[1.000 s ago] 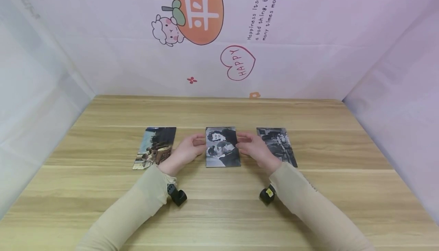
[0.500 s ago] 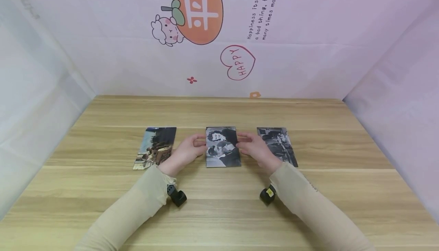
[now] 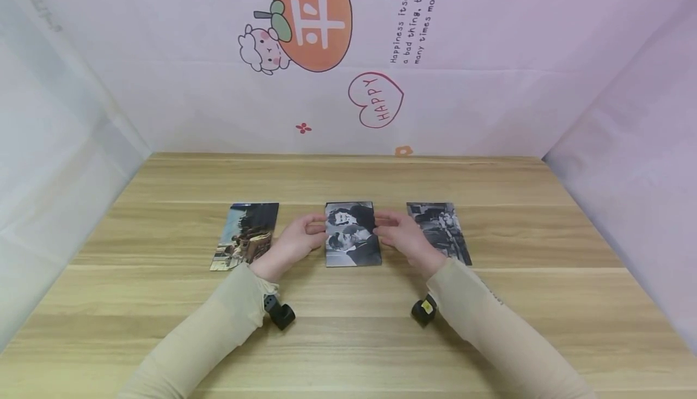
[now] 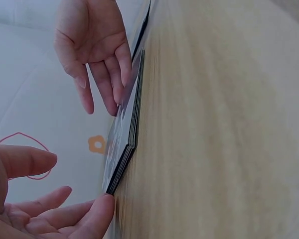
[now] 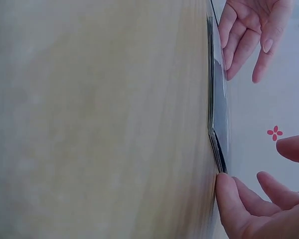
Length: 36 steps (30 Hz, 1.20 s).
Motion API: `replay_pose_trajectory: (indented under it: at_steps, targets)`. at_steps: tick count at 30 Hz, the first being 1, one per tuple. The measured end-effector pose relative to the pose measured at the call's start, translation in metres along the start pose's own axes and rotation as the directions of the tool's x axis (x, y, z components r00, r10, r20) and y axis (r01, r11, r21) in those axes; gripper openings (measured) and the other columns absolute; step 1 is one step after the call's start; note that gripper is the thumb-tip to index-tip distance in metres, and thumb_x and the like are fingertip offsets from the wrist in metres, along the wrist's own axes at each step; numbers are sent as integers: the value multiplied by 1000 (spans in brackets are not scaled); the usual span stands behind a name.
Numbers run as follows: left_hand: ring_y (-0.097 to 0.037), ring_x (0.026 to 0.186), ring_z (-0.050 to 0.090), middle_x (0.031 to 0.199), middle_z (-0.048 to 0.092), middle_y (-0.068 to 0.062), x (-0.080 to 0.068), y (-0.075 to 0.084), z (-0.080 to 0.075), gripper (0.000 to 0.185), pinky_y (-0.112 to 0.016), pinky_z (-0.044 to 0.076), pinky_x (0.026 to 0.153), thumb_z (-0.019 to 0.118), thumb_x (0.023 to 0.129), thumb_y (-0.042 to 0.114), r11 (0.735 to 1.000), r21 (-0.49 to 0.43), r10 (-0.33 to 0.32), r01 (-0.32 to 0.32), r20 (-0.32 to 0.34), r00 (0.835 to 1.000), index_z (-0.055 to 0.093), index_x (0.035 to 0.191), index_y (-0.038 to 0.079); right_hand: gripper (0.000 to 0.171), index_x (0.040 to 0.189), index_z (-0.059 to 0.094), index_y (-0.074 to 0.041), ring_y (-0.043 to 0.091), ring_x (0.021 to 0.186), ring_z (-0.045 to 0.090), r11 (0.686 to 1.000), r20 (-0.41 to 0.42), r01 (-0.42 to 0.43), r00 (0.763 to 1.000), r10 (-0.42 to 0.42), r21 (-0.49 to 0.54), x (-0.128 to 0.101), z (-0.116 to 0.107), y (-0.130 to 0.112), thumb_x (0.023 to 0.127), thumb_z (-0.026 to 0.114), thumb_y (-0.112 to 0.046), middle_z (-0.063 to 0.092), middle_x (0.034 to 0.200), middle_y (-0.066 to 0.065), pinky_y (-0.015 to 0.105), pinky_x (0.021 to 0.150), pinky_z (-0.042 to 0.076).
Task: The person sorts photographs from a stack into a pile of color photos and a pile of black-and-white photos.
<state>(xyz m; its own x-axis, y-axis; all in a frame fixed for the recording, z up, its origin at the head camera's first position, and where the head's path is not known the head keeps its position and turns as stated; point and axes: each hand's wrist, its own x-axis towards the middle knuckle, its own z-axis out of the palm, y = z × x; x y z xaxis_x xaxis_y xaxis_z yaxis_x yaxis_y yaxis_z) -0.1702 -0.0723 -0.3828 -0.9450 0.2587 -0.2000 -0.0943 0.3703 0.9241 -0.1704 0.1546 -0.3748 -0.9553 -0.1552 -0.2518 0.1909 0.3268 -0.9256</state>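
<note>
Sleeves: two beige sleeves (image 3: 218,332) enter from the near edge, each with a small black wrist camera (image 3: 281,313) at the cuff
Bench: a light wood-grain bench (image 3: 348,338) carries three photographs in a row across its middle
Left hand: the left hand (image 3: 296,241) lies at the left edge of the middle photo; fingers nearly straight and relaxed, tips touching the stack's edge; grip released, nothing clasped
Right hand: the right hand (image 3: 400,237) lies at the right edge of the same photo, mirrored to the left; fingers extended, tips against the edge; grip released
Middle photo: a black-and-white portrait print (image 3: 352,234), lying flat between the two hands; the wrist views show it as the top of a thin stack (image 4: 127,139) with dark edges, resting on the wood
Left photo: a colour print (image 3: 246,235), flat, just beyond the left hand's outer side
Right photo: a black-and-white print (image 3: 440,229), flat, its near part hidden behind the right hand
Backdrop: pale pink sheet (image 3: 490,102) with an orange fruit drawing (image 3: 312,17), a small lamb and a red heart reading HAPPY (image 3: 377,100)
</note>
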Motion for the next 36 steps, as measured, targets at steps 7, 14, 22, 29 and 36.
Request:
replay_pose_trajectory:
  at_steps: [7, 14, 22, 29, 36]
  targets:
    - [-33, 122, 53, 134, 52, -24, -2, 1, -2, 50, -39, 49, 98, 57, 92, 9, 1000, 24, 3, -3, 14, 1000, 44, 139, 1, 49, 139, 41, 4, 37, 128, 45, 1000, -4, -6, 1000, 6, -3, -2, 0, -1, 92, 52, -5, 43, 142, 25, 44, 104, 43]
    - [-32, 124, 51, 137, 52, -18, -7, 5, -4, 51, -42, 44, 103, 58, 91, 12, 997, 77, 23, -23, -7, 1000, 44, 140, 4, 48, 136, 43, 5, 37, 125, 48, 999, -47, 27, 999, -26, 17, -2, 1, -1, 90, 54, -4, 47, 138, 25, 42, 102, 45]
    - [-31, 119, 56, 137, 51, -16, -10, 7, -1, 53, -39, 47, 100, 62, 87, 5, 1000, 22, 18, -17, -33, 999, 47, 138, 4, 45, 134, 45, 8, 37, 118, 53, 992, -94, 44, 995, -33, 114, 0, 1, -2, 90, 54, 0, 49, 132, 28, 38, 95, 51]
    - [-34, 114, 59, 130, 55, -22, -10, 4, 0, 53, -35, 53, 92, 62, 82, -7, 998, -51, 37, -39, -50, 998, 49, 133, -3, 43, 130, 50, 7, 31, 110, 57, 994, -101, 60, 994, -51, 89, -1, 0, 0, 88, 55, 3, 52, 126, 25, 33, 86, 56]
    - [-34, 108, 61, 123, 58, -25, -7, 3, 5, 49, -31, 56, 85, 58, 82, -13, 994, -97, 37, -42, -52, 998, 52, 130, -6, 42, 128, 53, 3, 27, 106, 56, 999, -104, 34, 994, -32, 21, -2, -3, -1, 87, 56, 4, 53, 121, 20, 32, 82, 57]
